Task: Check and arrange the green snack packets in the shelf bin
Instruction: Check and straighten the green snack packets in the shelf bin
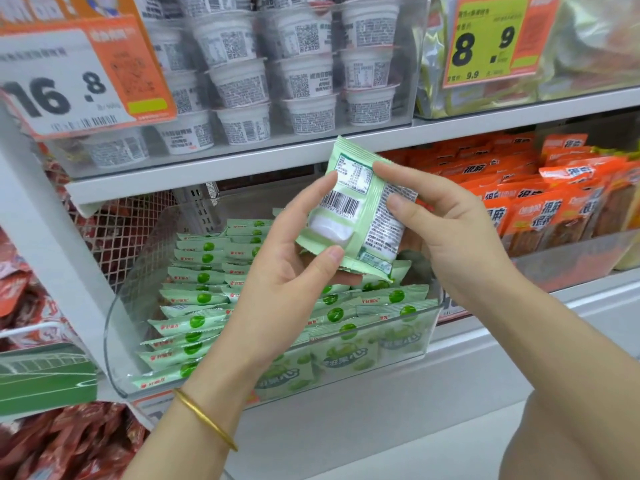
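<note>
A pale green snack packet [360, 213] is held up above the bin with its back side, barcode and small print, facing me. My left hand [284, 271] grips its lower left part between thumb and fingers. My right hand [446, 230] pinches its right edge, thumb on the printed side. Below, a clear plastic shelf bin [117, 327] holds several rows of the same green packets [197, 299], stacked on edge; more lie flat against the front wall.
White cups with QR labels [242, 84] fill the shelf above. Orange packets [554, 199] stand in the bin to the right, red packets [20, 292] to the left. Price tags 16.8 [55, 95] and 8.9 [485, 43] hang from the upper shelf.
</note>
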### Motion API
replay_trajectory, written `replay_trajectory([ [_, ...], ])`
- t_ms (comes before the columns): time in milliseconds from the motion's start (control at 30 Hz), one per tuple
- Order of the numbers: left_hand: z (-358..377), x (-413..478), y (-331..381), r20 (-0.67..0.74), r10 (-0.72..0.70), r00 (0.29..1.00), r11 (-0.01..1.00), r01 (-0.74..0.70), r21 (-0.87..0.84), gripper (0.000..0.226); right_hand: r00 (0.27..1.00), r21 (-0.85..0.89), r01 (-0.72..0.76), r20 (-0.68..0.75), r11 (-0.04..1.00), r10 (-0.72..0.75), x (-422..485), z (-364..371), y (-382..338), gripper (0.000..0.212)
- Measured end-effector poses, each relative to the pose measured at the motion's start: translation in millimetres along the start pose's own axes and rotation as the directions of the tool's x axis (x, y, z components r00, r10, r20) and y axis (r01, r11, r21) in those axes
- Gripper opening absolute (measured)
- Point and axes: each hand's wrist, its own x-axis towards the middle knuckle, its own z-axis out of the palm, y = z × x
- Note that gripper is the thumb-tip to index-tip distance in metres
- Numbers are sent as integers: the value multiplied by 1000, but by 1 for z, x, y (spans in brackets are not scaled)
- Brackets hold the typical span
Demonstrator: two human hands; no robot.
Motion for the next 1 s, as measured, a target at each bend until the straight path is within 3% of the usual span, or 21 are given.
replay_trajectory([
  [200, -1, -1, -2, -9, -6, 1000, 1000, 6, 17, 58, 997, 42, -82, 10, 996, 82, 2, -2, 2, 31],
  [434, -2, -1, -2, -47, -52, 998, 998, 54, 21, 57, 997, 40, -81, 5, 996, 81, 2, -2, 3, 32],
  [634, -3, 1, -5, -108, -164, 981, 987, 162, -27, 50, 996, -17, -83, -39, 996, 82, 0, 2, 4, 33],
  [800, 0, 4, -12, -321, -255, 912, 962, 272, 8, 44, 994, -38, -109, -3, 993, 109, -5, 9, 4, 33],
  [900, -1, 7, -17, -460, -273, 845, 953, 301, -12, 42, 991, -133, -117, 42, 984, 123, -7, 10, 0, 21],
  [1000, -6, 11, -22, -493, -331, 805, 934, 354, -49, 36, 987, -92, -133, 79, 987, 140, -3, 1, -2, 33],
])
